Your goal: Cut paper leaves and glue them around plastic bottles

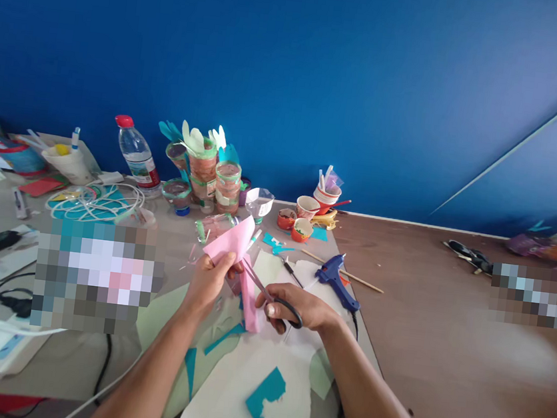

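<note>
Here we are on my remote feed, with the pink paper (pixel 232 238) as the hub of my clock. The left hand (pixel 211 278) sits just below it at seven, thumb over fingers, pinching the sheet by its lower edge; I'd say that keeps it taut and raised, clear of the clutter, so the blades get room.

Over at four, the right hand (pixel 308 306) is closed around black-handled scissors (pixel 256 278), fingers at the loops, blades slanting up to ten and meeting the paper. How wide they stand I can't tell. A pink strip (pixel 249 305) hangs at five; whether it is joined to the sheet, I can't tell.

And look to three: the blue hot glue gun (pixel 333 280) lies on its side, nozzle pointing away from the person, probably to keep the tip off those wrists and the grip within reach. Down at six, a white sheet (pixel 224 374) carries a teal scrap (pixel 263 395). Up at eleven, petal-topped containers (pixel 204 167) cluster by the wall, paper cups (pixel 306 207) at two, likely parked back there to free working space.
</note>
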Motion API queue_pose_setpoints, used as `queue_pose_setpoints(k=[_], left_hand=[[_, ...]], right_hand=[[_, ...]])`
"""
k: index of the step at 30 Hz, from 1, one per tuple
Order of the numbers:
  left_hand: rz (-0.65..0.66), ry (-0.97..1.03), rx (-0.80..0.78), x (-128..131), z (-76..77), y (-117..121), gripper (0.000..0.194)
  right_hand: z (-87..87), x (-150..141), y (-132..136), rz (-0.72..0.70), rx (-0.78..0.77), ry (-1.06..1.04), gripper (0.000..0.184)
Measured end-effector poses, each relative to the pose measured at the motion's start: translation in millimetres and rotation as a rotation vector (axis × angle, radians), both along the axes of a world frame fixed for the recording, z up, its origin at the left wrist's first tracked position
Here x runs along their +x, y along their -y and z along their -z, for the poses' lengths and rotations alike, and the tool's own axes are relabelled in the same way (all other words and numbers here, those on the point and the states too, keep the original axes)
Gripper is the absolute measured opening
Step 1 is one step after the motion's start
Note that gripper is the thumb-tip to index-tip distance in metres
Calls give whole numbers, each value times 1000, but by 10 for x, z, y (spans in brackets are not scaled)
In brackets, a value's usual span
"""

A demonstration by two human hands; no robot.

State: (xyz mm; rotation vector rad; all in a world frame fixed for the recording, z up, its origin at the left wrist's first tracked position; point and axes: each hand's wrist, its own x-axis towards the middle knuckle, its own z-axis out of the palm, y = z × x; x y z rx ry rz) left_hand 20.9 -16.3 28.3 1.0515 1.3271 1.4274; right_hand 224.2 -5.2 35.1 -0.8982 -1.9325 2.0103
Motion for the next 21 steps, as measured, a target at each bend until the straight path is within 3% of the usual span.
queue_pose_setpoints(k=[7, 11, 15, 18, 21], left_hand=[[24, 20, 18, -33, 93, -16, 36], [11, 148, 39, -7, 88, -17, 31], [43, 357, -2, 61, 71, -15, 25], [91, 492, -28, 95, 74, -9, 21], [125, 591, -56, 98, 78, -8, 20]], right_hand=[[-4, 31, -13, 23, 56, -74, 59], [27, 14, -3, 191, 157, -269, 56], [131, -101, 47, 466, 372, -303, 54], [205, -176, 85, 517, 610, -235, 58], [209, -187, 106, 588, 691, -240, 57]])
